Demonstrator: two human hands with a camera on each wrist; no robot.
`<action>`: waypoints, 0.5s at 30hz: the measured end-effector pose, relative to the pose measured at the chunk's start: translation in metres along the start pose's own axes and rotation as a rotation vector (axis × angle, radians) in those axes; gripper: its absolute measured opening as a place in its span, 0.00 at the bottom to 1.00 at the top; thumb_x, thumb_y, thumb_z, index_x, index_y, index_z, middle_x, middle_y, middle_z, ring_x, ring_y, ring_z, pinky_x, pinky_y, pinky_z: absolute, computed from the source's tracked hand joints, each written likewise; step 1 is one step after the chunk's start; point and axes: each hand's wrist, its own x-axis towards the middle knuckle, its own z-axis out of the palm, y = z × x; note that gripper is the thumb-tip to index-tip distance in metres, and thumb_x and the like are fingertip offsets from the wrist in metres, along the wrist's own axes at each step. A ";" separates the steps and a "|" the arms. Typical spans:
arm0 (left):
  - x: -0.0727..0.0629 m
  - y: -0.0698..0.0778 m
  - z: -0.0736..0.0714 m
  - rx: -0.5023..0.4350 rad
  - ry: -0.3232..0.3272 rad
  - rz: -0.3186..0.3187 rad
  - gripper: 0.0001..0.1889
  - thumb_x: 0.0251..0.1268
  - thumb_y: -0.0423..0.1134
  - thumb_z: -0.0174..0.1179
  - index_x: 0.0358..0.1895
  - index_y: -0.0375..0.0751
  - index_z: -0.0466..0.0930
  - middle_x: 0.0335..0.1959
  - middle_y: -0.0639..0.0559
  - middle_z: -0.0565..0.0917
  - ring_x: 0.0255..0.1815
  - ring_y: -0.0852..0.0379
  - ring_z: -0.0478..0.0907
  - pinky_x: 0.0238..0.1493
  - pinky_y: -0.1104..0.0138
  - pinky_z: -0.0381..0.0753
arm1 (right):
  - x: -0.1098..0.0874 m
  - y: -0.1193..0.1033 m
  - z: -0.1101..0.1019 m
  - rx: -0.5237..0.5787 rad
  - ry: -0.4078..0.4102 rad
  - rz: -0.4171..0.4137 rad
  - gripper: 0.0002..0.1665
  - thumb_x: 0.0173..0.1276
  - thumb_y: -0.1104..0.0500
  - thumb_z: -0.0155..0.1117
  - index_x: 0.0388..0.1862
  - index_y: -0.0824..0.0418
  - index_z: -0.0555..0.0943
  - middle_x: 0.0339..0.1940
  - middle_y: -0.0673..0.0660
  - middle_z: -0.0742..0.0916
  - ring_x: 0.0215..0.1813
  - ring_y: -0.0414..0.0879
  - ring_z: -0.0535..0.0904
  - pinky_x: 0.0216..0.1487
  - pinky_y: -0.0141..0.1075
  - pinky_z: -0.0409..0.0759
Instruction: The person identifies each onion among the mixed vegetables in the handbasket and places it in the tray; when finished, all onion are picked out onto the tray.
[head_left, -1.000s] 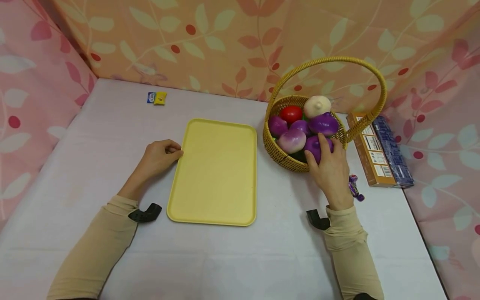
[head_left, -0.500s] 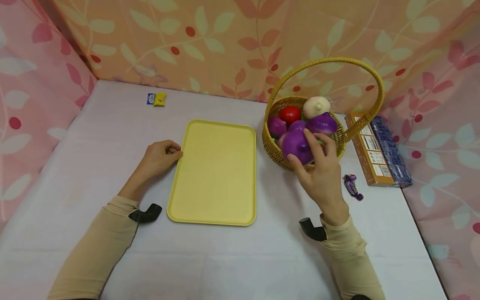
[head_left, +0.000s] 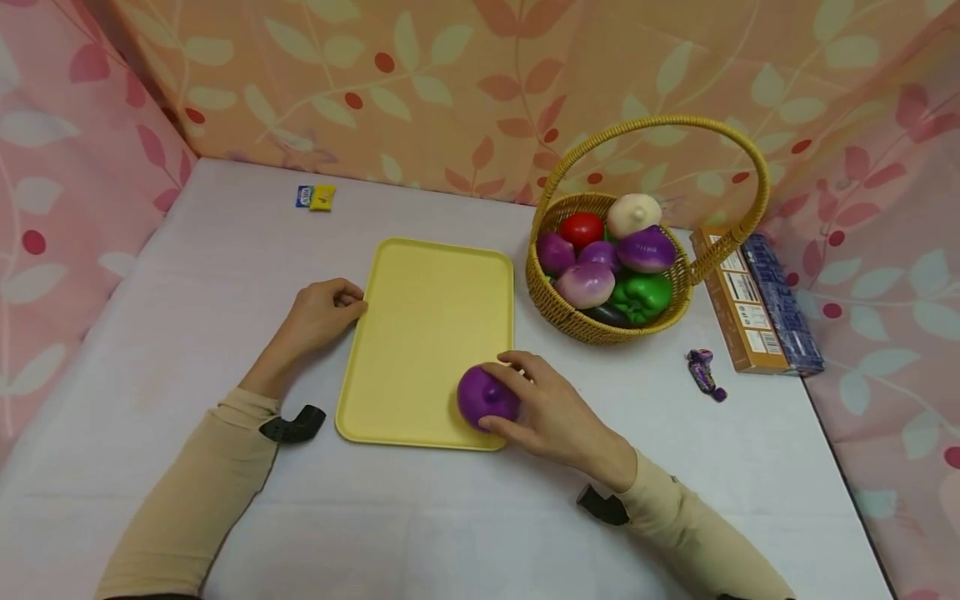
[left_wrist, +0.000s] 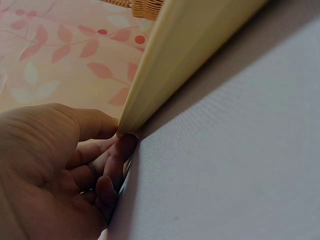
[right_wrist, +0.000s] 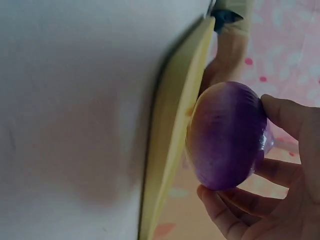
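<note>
The right hand (head_left: 562, 417) pinches a glossy purple onion-shaped vegetable (head_left: 482, 398) between thumb and fingers over the near right corner of a flat yellow rectangular tray (head_left: 420, 325); whether they touch, I cannot tell. The vegetable's nub points upward, its wider axis roughly level. The left hand (head_left: 321, 312), fingers curled, pinches the tray's left rim on the white worktop (head_left: 315, 517).
</note>
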 end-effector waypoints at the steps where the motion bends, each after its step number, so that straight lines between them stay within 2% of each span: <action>1: 0.000 0.000 0.000 0.000 0.000 -0.002 0.15 0.69 0.41 0.56 0.49 0.33 0.81 0.41 0.39 0.85 0.42 0.47 0.80 0.44 0.62 0.73 | -0.001 -0.001 0.002 0.000 -0.025 0.000 0.36 0.59 0.39 0.71 0.63 0.51 0.76 0.56 0.56 0.79 0.56 0.47 0.77 0.55 0.40 0.80; 5: 0.000 0.000 0.000 -0.005 0.001 0.002 0.15 0.69 0.41 0.56 0.49 0.33 0.81 0.42 0.38 0.84 0.42 0.47 0.80 0.45 0.62 0.73 | -0.003 -0.004 0.008 -0.001 -0.076 -0.015 0.35 0.59 0.40 0.71 0.63 0.51 0.76 0.54 0.54 0.79 0.52 0.44 0.78 0.51 0.36 0.80; 15: 0.001 -0.002 0.001 0.006 0.010 0.009 0.15 0.68 0.41 0.56 0.49 0.33 0.81 0.41 0.39 0.84 0.41 0.48 0.79 0.44 0.64 0.72 | -0.005 -0.005 0.010 0.015 -0.099 -0.030 0.36 0.59 0.41 0.70 0.64 0.51 0.75 0.56 0.53 0.79 0.54 0.43 0.78 0.51 0.35 0.80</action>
